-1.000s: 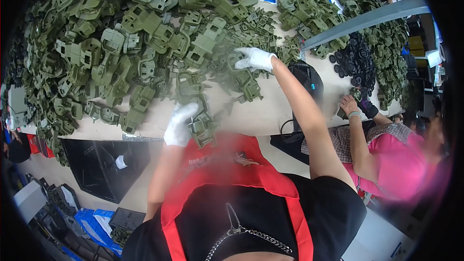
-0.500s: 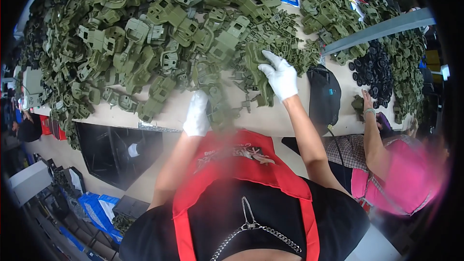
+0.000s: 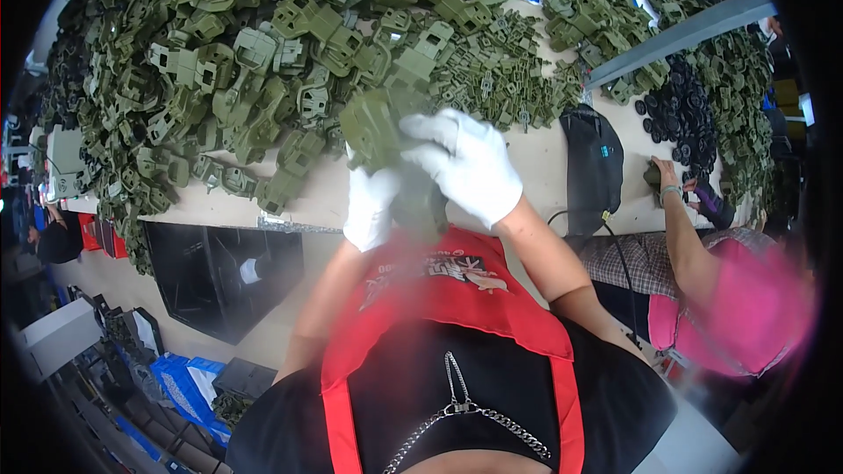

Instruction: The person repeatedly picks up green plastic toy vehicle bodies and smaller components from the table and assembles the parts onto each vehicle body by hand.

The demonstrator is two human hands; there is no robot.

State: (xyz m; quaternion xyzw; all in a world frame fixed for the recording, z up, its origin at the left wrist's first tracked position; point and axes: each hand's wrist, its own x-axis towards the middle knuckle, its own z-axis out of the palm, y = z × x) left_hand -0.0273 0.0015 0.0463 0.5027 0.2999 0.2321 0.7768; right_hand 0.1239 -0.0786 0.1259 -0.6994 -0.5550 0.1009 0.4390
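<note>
Both my hands wear white gloves and meet in front of my red apron, above the table's near edge. My left hand (image 3: 369, 202) is closed on the lower side of an olive-green moulded plastic part (image 3: 371, 127), which looks like a toy vehicle body. From the right, my right hand (image 3: 470, 162) has its bent fingers against the same part. A second darker green shape (image 3: 420, 202) shows below and between the hands, blurred; how it joins the part above is unclear. Beyond the hands lies a heap of small green plastic pieces (image 3: 492, 70).
Large green vehicle-body parts (image 3: 250, 53) pile up at left and back. Black wheels (image 3: 680, 123) lie at right, near a co-worker's hand (image 3: 669, 177). A black bag-like object (image 3: 590, 162) with a cord sits at the table edge. A grey bar (image 3: 680, 35) crosses the far right.
My right hand has left the small-piece heap and come left and nearer, to meet the left hand. The green part by it there is gone from that spot. My left hand has shifted slightly.
</note>
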